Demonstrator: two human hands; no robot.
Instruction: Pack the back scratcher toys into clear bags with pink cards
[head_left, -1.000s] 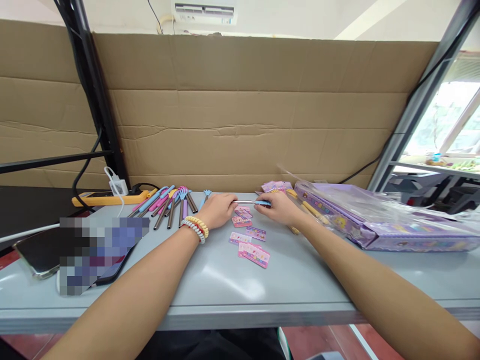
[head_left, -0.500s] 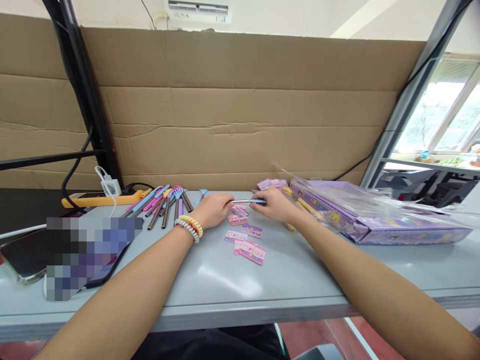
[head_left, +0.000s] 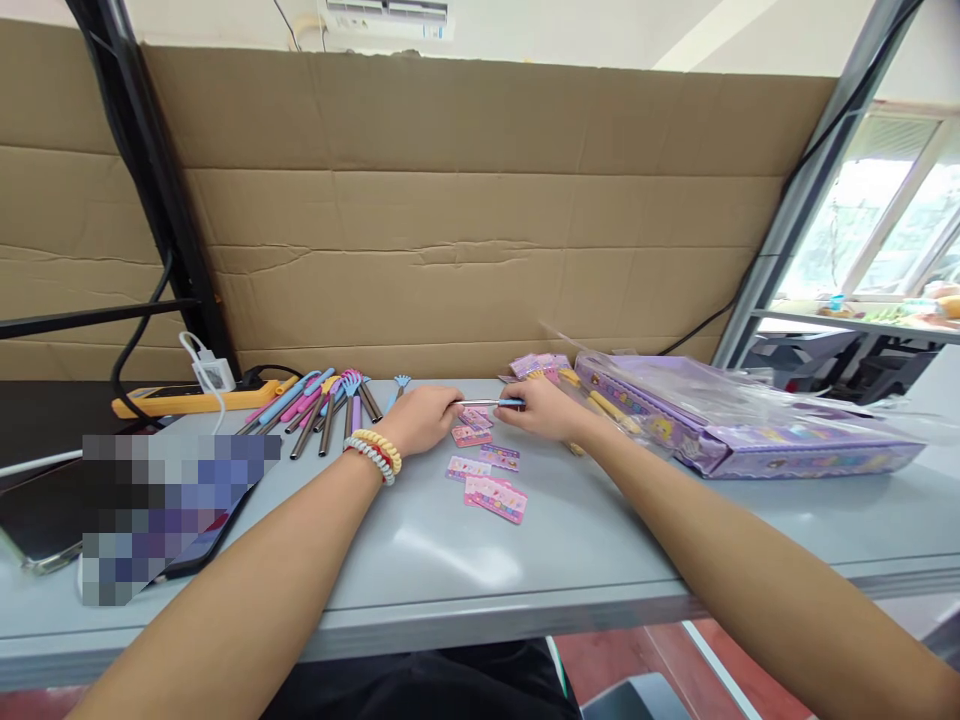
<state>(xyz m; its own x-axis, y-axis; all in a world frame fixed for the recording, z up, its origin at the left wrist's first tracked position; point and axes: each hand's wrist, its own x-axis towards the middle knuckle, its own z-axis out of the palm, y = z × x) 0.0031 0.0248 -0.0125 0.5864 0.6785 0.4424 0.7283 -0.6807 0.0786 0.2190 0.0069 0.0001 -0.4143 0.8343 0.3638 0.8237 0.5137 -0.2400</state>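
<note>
- Dark clothing point(head_left: 420, 690) on the person's lap shows beneath the table edge, mostly cut off by the bottom of the view.
- The table point(head_left: 600, 540) has a smooth, pale grey top with a glossy glare patch and a ridged front edge.
- At the left, a dark phone point(head_left: 37, 515) is cut off by the frame; beside it, a pixelated patch point(head_left: 172, 520) masks whatever lies beneath.
- Thin pink and purple printed cards point(head_left: 496, 500) lie flat between the forearms, some overlapping; their print is too small to read.
- Beaded bracelets point(head_left: 379, 455), cream, red and whitish, circle the left wrist.
- The left hand point(head_left: 421, 418) pinches one end of a slim rod point(head_left: 480, 402), and the right hand point(head_left: 546, 408) closes around the other.
- That rod lies crosswise just beyond the cards, straight, with a shiny metallic shaft and light blue towards the right hand; both its ends are hidden by fingers.
- Left of the hands, metal rods with coloured grips point(head_left: 327, 430) lie heaped, some with claw-shaped heads.
- At the right, crumpled clear film partly covers a purple patterned box point(head_left: 810, 462); yellow sticks point(head_left: 611, 408) lie beside it, partly behind the right forearm.
- Creased brown cardboard point(head_left: 487, 220) stands behind, below an air conditioner point(head_left: 386, 22) cropped at the top.
</note>
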